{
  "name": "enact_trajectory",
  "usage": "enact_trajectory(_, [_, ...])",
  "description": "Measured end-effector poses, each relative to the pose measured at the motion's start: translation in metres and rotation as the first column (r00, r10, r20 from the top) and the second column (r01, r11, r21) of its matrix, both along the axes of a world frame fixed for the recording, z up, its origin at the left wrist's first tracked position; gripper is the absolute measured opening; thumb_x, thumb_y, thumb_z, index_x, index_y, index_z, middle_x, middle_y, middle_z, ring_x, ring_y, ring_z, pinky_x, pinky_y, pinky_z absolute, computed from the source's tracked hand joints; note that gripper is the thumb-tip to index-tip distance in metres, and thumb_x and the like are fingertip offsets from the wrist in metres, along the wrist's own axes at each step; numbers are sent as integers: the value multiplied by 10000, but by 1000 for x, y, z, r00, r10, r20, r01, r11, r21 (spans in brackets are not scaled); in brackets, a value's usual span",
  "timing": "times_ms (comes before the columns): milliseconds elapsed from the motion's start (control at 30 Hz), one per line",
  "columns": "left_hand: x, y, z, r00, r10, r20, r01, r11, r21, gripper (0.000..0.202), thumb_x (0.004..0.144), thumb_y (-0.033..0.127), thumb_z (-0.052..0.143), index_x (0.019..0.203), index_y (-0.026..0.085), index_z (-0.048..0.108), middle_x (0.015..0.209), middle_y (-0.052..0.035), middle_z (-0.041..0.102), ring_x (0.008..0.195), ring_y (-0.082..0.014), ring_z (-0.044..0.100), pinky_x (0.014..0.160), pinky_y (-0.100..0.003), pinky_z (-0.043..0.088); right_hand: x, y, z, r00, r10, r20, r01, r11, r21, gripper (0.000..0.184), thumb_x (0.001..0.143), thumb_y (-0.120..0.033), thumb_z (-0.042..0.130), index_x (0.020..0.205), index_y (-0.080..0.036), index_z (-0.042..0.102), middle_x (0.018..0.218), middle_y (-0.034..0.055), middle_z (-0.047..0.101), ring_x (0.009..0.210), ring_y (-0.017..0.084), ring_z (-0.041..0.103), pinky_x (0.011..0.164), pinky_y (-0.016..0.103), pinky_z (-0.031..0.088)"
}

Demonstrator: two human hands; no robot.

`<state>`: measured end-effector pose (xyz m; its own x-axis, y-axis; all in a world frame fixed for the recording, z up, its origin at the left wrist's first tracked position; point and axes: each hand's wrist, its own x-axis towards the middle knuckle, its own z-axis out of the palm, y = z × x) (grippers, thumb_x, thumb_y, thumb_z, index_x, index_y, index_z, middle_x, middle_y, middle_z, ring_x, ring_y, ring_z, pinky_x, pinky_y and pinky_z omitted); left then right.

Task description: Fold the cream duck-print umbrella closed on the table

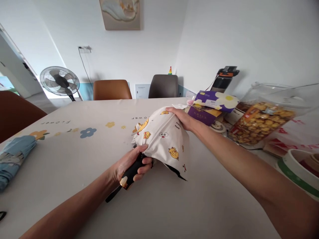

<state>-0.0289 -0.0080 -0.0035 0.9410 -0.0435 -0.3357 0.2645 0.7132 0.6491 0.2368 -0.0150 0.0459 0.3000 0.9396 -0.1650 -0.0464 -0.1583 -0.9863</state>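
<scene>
A white folding umbrella (159, 141) printed with yellow ducks is held over the table, its canopy loose and partly folded. My left hand (133, 162) is closed around its black handle with a gold-coloured end; a black wrist strap hangs below. At the far end of the canopy, my right hand (178, 116) grips the fabric, its fingers partly hidden behind the cloth. One canopy corner droops towards the tabletop, showing a dark underside. Over at the left edge lies a blue folded umbrella (16, 159).
The table (82, 162) has a pale flowered cover. Along its right side stand tissue packs (215, 101), a dark bottle (223, 79), a clear snack container (264, 119) and a white-green tub (296, 172). Chairs (112, 89) and a fan (59, 81) are beyond the table.
</scene>
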Motion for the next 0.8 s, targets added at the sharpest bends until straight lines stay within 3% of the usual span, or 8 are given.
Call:
enact_trajectory(133, [0, -1, 2, 1000, 26, 7, -26, 1000, 16, 458, 802, 578, 401, 576, 181, 379, 404, 40, 368, 283, -60, 285, 253, -170, 298, -4, 1, 3, 999, 37, -17, -38, 999, -21, 367, 652, -500, 673, 805, -167, 655, 782, 70, 694, 691, 215, 633, 620, 298, 512])
enact_trajectory(267, [0, -5, 5, 1000, 23, -21, -22, 999, 49, 472, 806, 587, 371, 566, 181, 389, 405, 36, 351, 294, -60, 270, 252, -167, 285, -10, 5, 1, 979, -125, 162, 106, 987, 123, 211, 587, -313, 709, 589, -173, 551, 577, -7, 580, 538, 137, 524, 486, 240, 404])
enact_trajectory(367, [0, -8, 10, 994, 107, -33, -102, 988, 120, 463, 805, 565, 392, 561, 172, 414, 449, 26, 359, 354, -67, 315, 281, -172, 331, -14, 8, -2, 933, -229, 277, 183, 966, 183, 279, 589, -278, 662, 485, -189, 419, 448, -55, 400, 448, 90, 375, 415, 226, 280])
enact_trajectory(567, [2, -10, 18, 963, 255, -90, -207, 911, 357, 440, 790, 565, 469, 688, 139, 523, 531, 4, 433, 470, -114, 432, 382, -269, 474, -10, 9, 1, 895, -261, 362, 198, 959, 201, 260, 609, -295, 620, 503, -197, 403, 459, -55, 356, 464, 88, 354, 430, 228, 275])
enact_trajectory(667, [2, -12, 19, 922, 368, -121, -259, 818, 514, 435, 781, 563, 506, 779, 130, 548, 598, -33, 529, 502, -130, 487, 463, -304, 507, -4, 9, 5, 875, -261, 409, 196, 961, 194, 261, 602, -296, 625, 506, -198, 403, 467, -49, 360, 470, 92, 361, 421, 228, 269])
enact_trajectory(733, [2, -17, 19, 922, 377, -91, -260, 775, 576, 451, 788, 567, 505, 811, 120, 566, 683, -65, 581, 557, -139, 535, 547, -307, 519, -2, 10, 7, 871, -237, 430, 174, 968, 180, 263, 598, -293, 629, 509, -199, 400, 469, -47, 360, 467, 93, 357, 412, 231, 257])
enact_trajectory(800, [2, -23, 19, 934, 350, -68, -251, 780, 573, 470, 788, 584, 500, 822, 121, 570, 746, -75, 598, 597, -134, 551, 576, -285, 507, -2, 11, 8, 868, -209, 451, 158, 976, 148, 277, 594, -286, 633, 507, -203, 384, 465, -46, 353, 456, 91, 342, 406, 238, 243])
